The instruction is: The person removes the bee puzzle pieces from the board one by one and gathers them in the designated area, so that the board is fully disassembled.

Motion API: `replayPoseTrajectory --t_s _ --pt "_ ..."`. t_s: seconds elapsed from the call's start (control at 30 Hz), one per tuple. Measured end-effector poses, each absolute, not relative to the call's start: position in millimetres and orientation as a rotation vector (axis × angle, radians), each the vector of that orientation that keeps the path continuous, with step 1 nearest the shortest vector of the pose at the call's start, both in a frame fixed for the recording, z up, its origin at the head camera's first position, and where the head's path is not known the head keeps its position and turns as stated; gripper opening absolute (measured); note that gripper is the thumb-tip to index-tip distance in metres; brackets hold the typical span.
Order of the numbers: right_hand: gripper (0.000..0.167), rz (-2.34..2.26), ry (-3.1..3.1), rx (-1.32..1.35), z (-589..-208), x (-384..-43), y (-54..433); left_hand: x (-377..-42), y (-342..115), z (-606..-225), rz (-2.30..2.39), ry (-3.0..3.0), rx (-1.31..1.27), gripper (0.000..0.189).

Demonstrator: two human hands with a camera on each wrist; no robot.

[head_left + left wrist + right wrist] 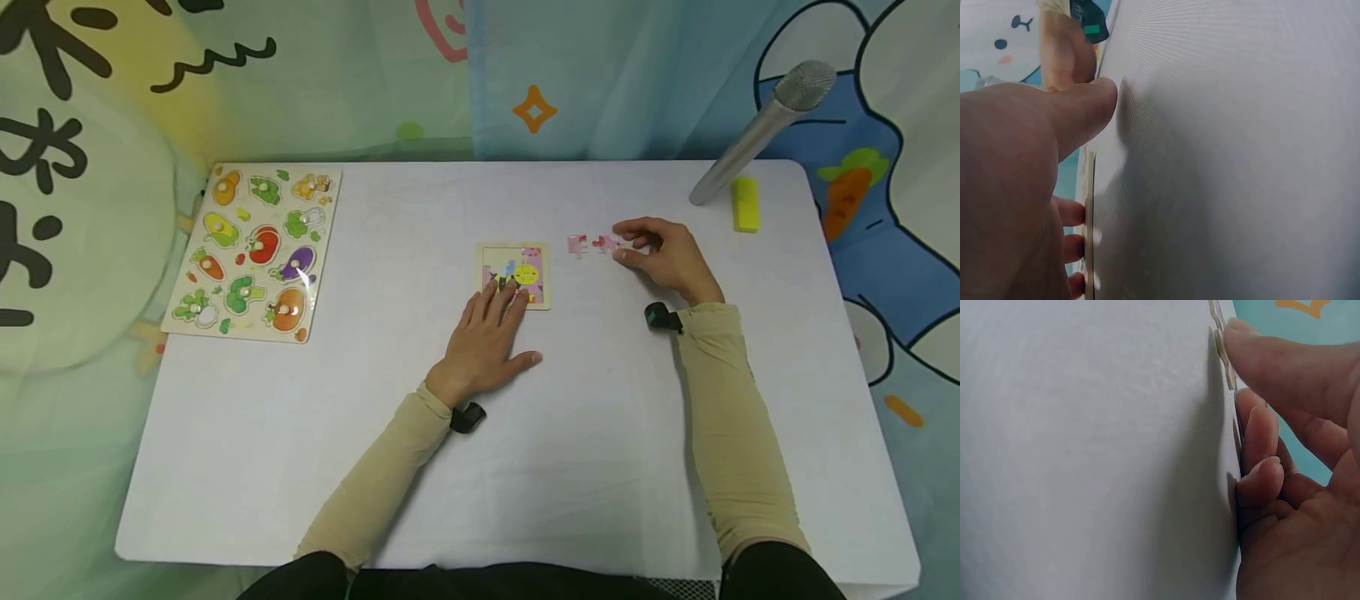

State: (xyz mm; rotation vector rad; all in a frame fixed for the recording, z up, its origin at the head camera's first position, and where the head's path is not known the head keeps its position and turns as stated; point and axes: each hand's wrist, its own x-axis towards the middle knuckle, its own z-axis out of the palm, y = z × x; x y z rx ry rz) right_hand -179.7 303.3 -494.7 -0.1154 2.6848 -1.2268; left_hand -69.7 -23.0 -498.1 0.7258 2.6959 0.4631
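Note:
A small square puzzle board (545,292) with a light frame and a yellow-and-pink picture lies mid-table. My left hand (483,342) rests on it with straight, spread fingers, covering its lower left part. In the left wrist view those fingertips (1072,248) touch the board's edge (1089,237). To the board's right lie pink jigsaw pieces (577,244). My right hand (666,257) is over the rightmost jigsaw pieces (604,243), thumb and index finger apart at either side. In the right wrist view the thumb tip hides part of a jigsaw piece (1225,359); a pinch cannot be made out.
A larger vegetable puzzle board (251,250) lies at the table's left. A silver microphone (765,133) leans up at the back right beside a yellow block (746,204). Printed curtains (600,83) hang behind the white table (592,467).

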Motion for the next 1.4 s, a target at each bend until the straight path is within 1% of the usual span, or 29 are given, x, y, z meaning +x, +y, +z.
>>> replayPoseTrajectory --t_s 0.1,0.23,0.37,0.5,0.93,1.13,1.4 --pt "0.045 -1.287 2.684 -0.094 -495 -179 302 -70 -23 -498 0.457 2.695 0.723 0.094" --pt "0.039 -1.347 2.721 -0.094 -492 -177 295 -70 -23 -498 0.449 2.690 0.722 0.094" --pt "0.033 -1.368 2.773 -0.148 -486 -178 281 -70 -23 -497 0.445 2.686 0.722 0.094" --pt "0.032 -1.367 2.780 -0.224 -482 -181 264 -70 -23 -496 0.435 2.686 0.721 0.094" --pt "0.028 -1.226 2.725 -0.405 -487 -184 215 -71 -23 -497 0.410 2.692 0.729 0.094" --pt "0.029 -1.155 2.730 -0.487 -492 -185 204 -71 -23 -496 0.429 2.692 0.725 0.094" --pt "0.025 -1.076 2.758 -0.558 -494 -185 199 -71 -23 -497 0.439 2.702 0.731 0.093"
